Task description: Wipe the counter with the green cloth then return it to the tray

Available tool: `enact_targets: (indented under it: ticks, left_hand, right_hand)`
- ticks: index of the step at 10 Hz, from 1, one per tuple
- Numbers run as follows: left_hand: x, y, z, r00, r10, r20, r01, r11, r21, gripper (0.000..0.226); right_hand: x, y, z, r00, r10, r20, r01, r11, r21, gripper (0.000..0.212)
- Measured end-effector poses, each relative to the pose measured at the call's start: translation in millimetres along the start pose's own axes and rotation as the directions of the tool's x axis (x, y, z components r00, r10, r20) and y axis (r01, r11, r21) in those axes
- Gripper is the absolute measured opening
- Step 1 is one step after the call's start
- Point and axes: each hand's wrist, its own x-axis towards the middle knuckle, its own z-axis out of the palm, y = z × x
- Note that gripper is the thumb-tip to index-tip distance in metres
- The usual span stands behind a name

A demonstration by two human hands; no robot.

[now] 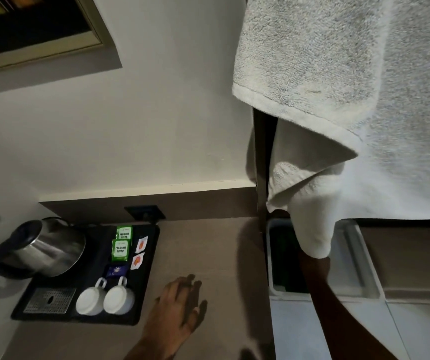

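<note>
a beige desk (208, 245) left of a white tray (359, 258); left hand (180, 307) flat, fingers spread, right hand hidden behind a hanging towel (338, 100), grip unknowable, over something dark green, likely the cloth (285, 258), which could snag the towel.

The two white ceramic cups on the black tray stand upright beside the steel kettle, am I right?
Not quite: in the head view the two white ceramic cups sit upside down on the black tray, near the steel kettle.
</note>
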Motion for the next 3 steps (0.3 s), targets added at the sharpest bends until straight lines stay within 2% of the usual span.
enact_targets:
  ticks: [1, 2, 3]
  left_hand:
    - [9, 3, 0, 1.0, -0.01, 0.005, 0.01, 0.999, 0.049, 0.07]
    - [13, 5, 0, 0.999, 0.014, -0.033, -0.011, 0.996, 0.088, 0.078]
    - [19, 2, -6, 0.993, 0.077, -0.085, -0.07, 0.994, 0.079, 0.081]
  right_hand:
    - [-32, 13, -2, 0.974, -0.223, -0.044, 0.222, 0.975, -0.024, 0.015]
    - [-104, 26, -9, 0.9, -0.428, 0.082, 0.433, 0.899, -0.064, 0.015]
    - [-185, 26, -40, 0.833, -0.553, 0.001, 0.55, 0.83, 0.09, 0.015]
